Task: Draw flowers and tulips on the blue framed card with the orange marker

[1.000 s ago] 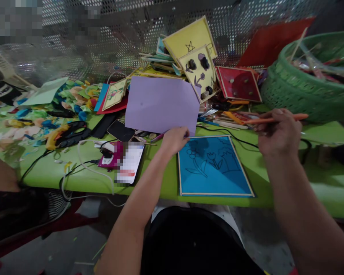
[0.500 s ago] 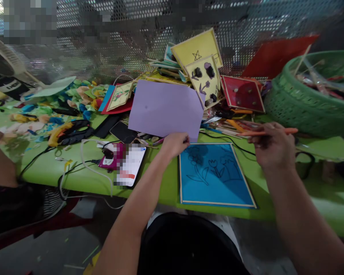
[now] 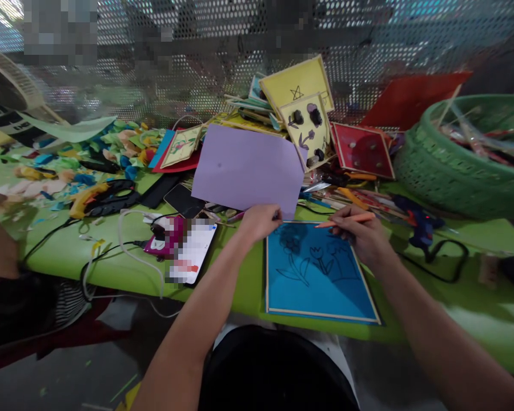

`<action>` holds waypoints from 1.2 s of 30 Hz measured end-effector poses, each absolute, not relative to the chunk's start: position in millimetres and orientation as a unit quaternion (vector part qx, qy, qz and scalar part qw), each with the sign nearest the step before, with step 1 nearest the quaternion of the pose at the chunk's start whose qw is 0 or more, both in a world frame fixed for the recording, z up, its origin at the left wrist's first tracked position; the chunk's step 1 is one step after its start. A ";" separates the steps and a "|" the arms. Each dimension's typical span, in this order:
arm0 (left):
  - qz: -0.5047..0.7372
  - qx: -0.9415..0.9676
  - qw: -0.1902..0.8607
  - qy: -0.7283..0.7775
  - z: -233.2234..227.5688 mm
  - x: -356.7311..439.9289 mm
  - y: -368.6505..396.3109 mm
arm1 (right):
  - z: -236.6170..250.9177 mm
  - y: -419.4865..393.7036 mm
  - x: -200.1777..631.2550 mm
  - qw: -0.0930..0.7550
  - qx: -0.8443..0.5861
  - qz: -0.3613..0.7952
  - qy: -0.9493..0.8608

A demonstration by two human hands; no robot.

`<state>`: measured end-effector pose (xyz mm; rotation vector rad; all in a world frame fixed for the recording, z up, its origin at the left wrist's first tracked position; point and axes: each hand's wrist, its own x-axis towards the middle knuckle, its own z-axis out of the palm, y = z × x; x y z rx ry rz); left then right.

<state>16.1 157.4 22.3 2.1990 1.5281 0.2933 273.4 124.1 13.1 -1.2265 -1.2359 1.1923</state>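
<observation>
A blue card edged with thin pale sticks lies flat at the green table's front edge. Flowers are drawn on it in dark lines. At its upper left corner is my left hand, fingers curled together; a small dark thing shows at the fingertips, too small to name. My right hand is closed around a slim orange pen, its tip pointing left over the card's upper part. Whether the tip touches the card I cannot tell. A purple sheet leans just behind my left hand.
Framed cards, yellow and red, are piled behind. A green basket and a blue glue gun are on the right. Left are a phone, cables, yellow-black pliers-like tool, paper scraps and another person's arm.
My right hand has moved left with the orange pen, from beside the card to above its upper right part. The blue glue gun is now uncovered. My left hand stays at the corner.
</observation>
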 end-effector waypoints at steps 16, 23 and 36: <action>0.109 0.791 0.224 0.559 18.4 15.9 158.6 | 3.3 129.1 272.9 0.436 -0.552 0.432 -0.565; 0.101 0.793 0.230 0.554 22.3 14.8 154.4 | 3.5 129.9 273.1 0.454 -0.526 0.456 -0.556; 0.095 0.794 0.248 0.547 20.4 13.9 156.8 | 8.3 125.3 268.5 0.467 -0.537 0.459 -0.532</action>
